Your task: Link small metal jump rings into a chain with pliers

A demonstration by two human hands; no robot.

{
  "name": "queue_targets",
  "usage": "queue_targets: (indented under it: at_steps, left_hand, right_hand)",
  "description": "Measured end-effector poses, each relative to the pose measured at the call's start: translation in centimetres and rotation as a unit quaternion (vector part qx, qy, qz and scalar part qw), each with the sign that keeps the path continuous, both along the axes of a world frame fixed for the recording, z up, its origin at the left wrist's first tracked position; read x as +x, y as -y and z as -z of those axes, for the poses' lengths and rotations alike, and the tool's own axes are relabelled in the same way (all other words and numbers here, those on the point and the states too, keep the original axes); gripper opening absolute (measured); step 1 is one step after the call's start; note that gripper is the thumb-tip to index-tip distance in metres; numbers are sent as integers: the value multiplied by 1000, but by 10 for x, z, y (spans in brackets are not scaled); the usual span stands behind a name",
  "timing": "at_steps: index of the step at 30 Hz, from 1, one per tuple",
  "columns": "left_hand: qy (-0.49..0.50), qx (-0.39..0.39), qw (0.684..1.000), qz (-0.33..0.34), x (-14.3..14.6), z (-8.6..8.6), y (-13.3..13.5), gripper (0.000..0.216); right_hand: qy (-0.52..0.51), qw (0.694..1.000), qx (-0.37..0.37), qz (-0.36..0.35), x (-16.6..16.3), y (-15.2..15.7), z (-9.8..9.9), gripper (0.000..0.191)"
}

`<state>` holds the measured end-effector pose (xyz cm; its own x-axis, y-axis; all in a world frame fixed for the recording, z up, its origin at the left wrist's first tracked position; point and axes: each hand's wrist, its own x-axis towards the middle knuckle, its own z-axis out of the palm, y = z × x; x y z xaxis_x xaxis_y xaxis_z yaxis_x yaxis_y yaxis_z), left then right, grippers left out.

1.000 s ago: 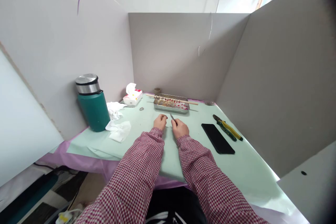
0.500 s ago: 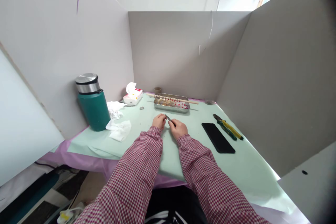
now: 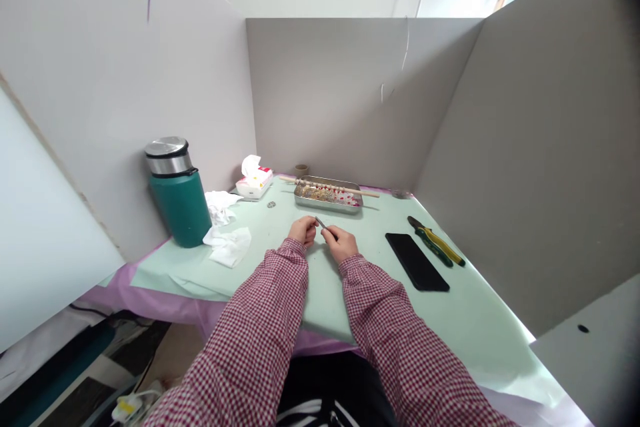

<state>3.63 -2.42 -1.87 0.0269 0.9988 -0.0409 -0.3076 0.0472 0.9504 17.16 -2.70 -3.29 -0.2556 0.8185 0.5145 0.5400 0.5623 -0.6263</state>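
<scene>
My right hand [image 3: 340, 243] is closed around a slim grey metal tool [image 3: 321, 222], whose narrow tip points up and left. Too little of it shows to tell pliers from tweezers. Just left of it, my left hand [image 3: 303, 231] has its fingers pinched together at the tool's tip. Whatever sits in that pinch is too small to make out. Beyond both hands lies a shallow metal tray [image 3: 327, 207] holding many small red, white and gold beads or pieces. Across the tray rests a thin wooden stick [image 3: 369, 194] with small items along it.
Right of my hands lie a black phone-like slab [image 3: 417, 261] and green-yellow pliers [image 3: 436, 242]. On the left stand a green bottle [image 3: 181, 210], crumpled tissues [image 3: 229, 245] and a tissue pack [image 3: 254, 183]. A tape roll [image 3: 301, 170] sits behind the tray. Grey panels [image 3: 330, 100] enclose the table.
The view has shifted very slightly. My hands keep nearly the same place and grip, with the tool's tip still at the left fingers.
</scene>
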Motion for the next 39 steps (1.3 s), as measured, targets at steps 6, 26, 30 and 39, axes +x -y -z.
queue_targets:
  at_steps: [6, 26, 30, 39]
  left_hand:
    - [13, 9, 1000, 12, 0, -1, 0, 11]
    - [-86, 63, 993, -56, 14, 7, -1, 24]
    - [-179, 96, 979, -29, 22, 8, 4, 21]
    - [-398, 176, 878, -202, 18, 2, 12, 22]
  right_hand:
    - [-18, 1000, -15, -16, 1, -3, 4, 34]
    - [81, 979, 10, 185, 3, -5, 2, 28]
    - [-62, 993, 7, 100, 3, -15, 7, 29]
    - [-264, 961, -71, 52, 5, -17, 1, 28]
